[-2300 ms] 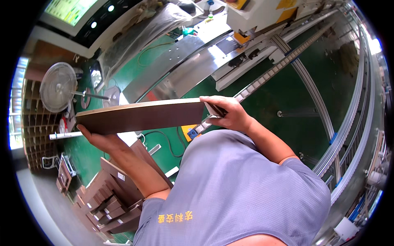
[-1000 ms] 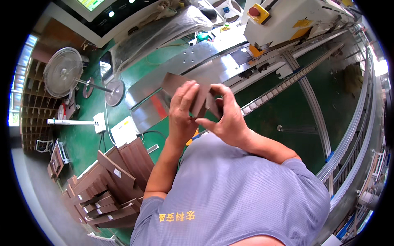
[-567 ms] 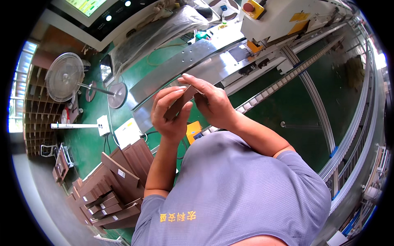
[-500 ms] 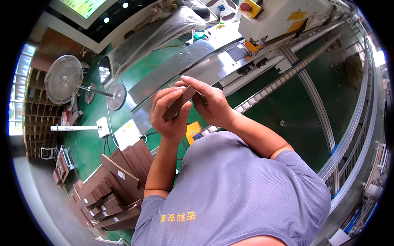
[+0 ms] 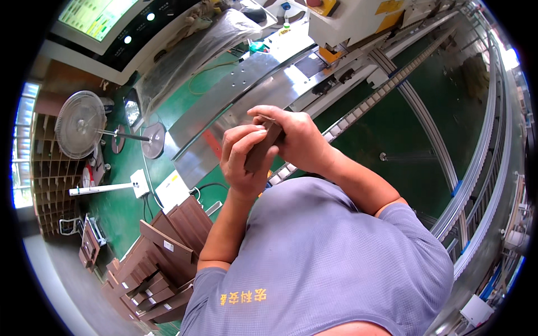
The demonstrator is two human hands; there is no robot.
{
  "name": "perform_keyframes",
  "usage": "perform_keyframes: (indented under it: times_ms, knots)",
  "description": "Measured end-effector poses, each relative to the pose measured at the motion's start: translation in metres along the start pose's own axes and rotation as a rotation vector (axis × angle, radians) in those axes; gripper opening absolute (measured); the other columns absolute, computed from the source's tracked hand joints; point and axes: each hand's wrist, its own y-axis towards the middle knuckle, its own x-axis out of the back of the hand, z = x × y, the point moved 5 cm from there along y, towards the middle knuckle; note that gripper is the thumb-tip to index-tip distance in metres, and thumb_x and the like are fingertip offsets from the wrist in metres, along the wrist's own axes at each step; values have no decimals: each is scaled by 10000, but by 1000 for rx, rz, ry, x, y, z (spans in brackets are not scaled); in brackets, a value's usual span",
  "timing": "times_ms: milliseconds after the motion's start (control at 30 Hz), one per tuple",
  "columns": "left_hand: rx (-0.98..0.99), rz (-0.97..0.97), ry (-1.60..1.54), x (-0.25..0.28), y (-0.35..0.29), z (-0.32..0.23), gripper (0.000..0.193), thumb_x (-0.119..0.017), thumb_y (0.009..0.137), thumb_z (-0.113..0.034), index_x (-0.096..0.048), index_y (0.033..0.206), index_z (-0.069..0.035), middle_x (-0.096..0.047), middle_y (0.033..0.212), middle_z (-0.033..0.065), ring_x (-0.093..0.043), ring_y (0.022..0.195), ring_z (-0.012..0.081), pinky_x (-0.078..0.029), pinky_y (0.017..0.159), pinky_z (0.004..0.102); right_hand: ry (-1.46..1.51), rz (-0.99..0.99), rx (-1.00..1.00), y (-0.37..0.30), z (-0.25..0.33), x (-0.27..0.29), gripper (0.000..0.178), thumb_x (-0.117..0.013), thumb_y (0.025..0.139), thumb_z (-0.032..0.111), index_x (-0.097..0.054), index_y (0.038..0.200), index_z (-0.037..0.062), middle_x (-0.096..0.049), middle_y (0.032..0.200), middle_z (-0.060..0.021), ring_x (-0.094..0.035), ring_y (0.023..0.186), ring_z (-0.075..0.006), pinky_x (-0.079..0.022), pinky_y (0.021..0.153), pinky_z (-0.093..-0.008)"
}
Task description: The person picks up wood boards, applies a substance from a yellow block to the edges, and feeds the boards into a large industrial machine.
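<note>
Both hands hold a small brown board (image 5: pixel 261 151) in front of my chest, its narrow edge turned up toward me. My left hand (image 5: pixel 240 158) has its fingers bent over the board's left side, with the thumb against the near part. On the other side my right hand (image 5: pixel 301 137) curls its fingers over the upper end. Part of the board is hidden behind the right fingers. Beyond the hands lies a long metal machine bed (image 5: pixel 196 159) with a red strip (image 5: pixel 212 144) on it.
At the lower left leans a stack of brown panels (image 5: pixel 188 221) with white labels. A standing fan (image 5: pixel 80 124) and a white box (image 5: pixel 173 190) are on the left. A lit screen (image 5: pixel 98 17) hangs at the top left. A cable chain (image 5: pixel 358 112) and curved metal rails (image 5: pixel 479 162) run along the right.
The board has tilted and shifted slightly to the right, with both hands still gripping it. The view has turned a little, and the red strip on the machine bed now shows.
</note>
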Motion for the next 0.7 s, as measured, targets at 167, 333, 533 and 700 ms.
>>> perform_keyframes:
  times_ms: [167, 333, 533, 700]
  knots:
    - [183, 548, 0, -15, -7, 56, 1052, -998, 571, -213, -485, 1481, -93, -488, 1491, 131, -457, 1413, 368, -375, 1200, 492, 408, -11, -213, -23, -59, 37, 626, -648, 791, -175, -575, 1373, 44, -710, 1088, -62, -652, 1066, -140, -531, 979, -305]
    - [487, 727, -123, -39, -37, 152, 973, -928, 610, -122, -515, 1490, -78, -535, 1464, 123, -503, 1394, 349, -407, 1187, 451, 566, -172, -290, -46, -123, 74, 552, -684, 887, -26, -543, 1418, 19, -713, 1144, -89, -661, 1033, -144, -544, 945, -307]
    - [419, 458, 435, -49, -62, 208, 897, -961, 638, -288, -591, 1439, -125, -592, 1293, 135, -580, 1187, 348, -481, 1013, 458, 420, -648, -745, -138, -235, 128, 537, -485, 876, -66, -509, 1408, 8, -704, 1154, -113, -480, 573, -53, -381, 489, -216]
    - [319, 398, 749, -84, -37, 210, 795, -905, 732, -378, -604, 1439, -174, -526, 1424, 137, -458, 1372, 361, -348, 1166, 528, 330, -649, -904, -204, -254, 158, 506, -517, 874, -47, -522, 1378, 1, -709, 1096, -97, -489, 571, -55, -376, 477, -225]
